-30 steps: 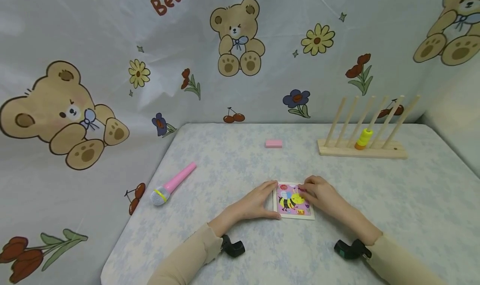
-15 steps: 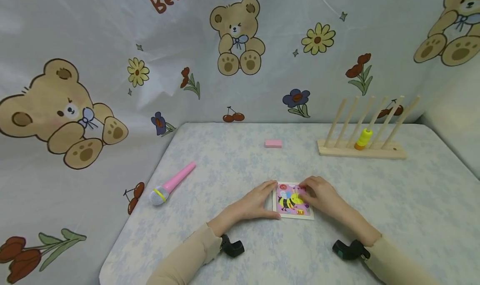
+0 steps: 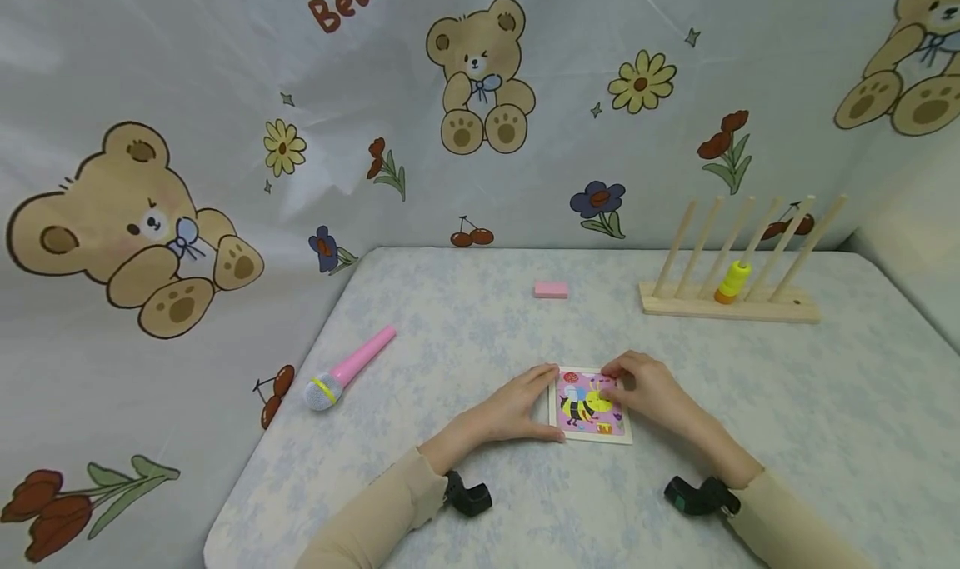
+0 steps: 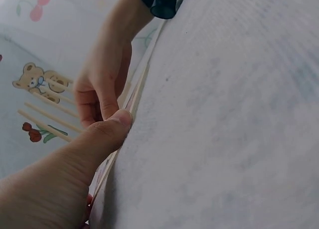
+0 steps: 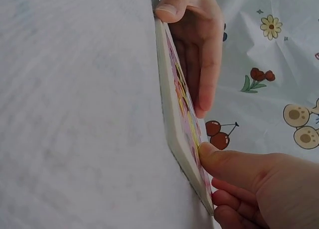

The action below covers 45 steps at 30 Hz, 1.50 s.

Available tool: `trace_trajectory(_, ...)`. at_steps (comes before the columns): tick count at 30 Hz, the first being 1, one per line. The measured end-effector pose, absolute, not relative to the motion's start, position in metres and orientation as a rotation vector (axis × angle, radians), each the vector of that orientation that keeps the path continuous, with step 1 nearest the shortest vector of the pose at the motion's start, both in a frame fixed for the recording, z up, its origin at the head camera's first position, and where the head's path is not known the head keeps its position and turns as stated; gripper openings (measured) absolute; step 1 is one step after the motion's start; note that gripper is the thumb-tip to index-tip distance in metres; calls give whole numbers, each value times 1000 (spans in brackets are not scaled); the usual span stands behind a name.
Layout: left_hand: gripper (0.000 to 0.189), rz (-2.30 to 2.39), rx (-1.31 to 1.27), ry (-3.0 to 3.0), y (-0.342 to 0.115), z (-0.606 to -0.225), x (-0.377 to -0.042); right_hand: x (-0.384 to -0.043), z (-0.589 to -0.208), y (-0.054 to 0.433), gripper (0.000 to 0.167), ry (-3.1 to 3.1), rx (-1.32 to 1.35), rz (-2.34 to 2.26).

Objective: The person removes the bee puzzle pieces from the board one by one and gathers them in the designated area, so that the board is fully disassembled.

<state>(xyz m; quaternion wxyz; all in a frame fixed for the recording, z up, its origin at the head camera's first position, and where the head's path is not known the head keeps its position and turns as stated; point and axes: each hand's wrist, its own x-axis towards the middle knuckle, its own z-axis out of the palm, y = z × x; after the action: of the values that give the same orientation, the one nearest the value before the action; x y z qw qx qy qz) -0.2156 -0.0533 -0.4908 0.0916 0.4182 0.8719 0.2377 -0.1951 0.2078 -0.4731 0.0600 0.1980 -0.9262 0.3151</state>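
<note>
A square bee puzzle (image 3: 581,411) with a pink picture and a pale frame lies on the table in front of me. My left hand (image 3: 517,406) holds its left side, thumb at the near corner and fingertips at the far one. My right hand (image 3: 648,390) is at the right side, thumb and index finger over the upper right of the picture. In the right wrist view the right thumb (image 5: 219,161) presses on the picture's face, with the other fingers curled by the edge. The left thumb (image 4: 112,129) rests on the frame's edge in the left wrist view.
A pink toy microphone (image 3: 348,369) lies at the left. Further back is a small pink block (image 3: 551,290). At the back right stands a wooden peg rack (image 3: 675,304) with yellow and orange beads (image 3: 732,282) on one peg. A bear-print cloth (image 3: 480,194) hangs behind the table.
The view shifts slightly. Both hands stay at the puzzle; the right fingertips shift only a little over its upper right part.
</note>
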Motion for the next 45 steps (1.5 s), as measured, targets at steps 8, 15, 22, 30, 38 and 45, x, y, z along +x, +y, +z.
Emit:
trace_trajectory(8, 98, 695, 1241, 2586, -54, -492, -215, -195, -476, 208, 27, -2783, 584, 1026)
trace_trajectory(15, 98, 713, 1246, 2571, -54, -488, -215, -195, -477, 207, 27, -2743, 613, 1043)
trace_trajectory(22, 98, 699, 1241, 2576, -54, -488, -216, -195, -475, 207, 25, -2732, 686, 1065)
trace_trajectory(30, 98, 705, 1244, 2579, -53, -490, -216, -194, -473, 210, 33, -2746, 831, 1029)
trace_trajectory(38, 98, 693, 1241, 2587, -53, -490, -216, -193, -472, 215, 35, -2768, 908, 1010)
trace_trajectory(45, 98, 690, 1244, 2586, -52, -490, -215, -193, -471, 216, 34, -2712, 906, 1048)
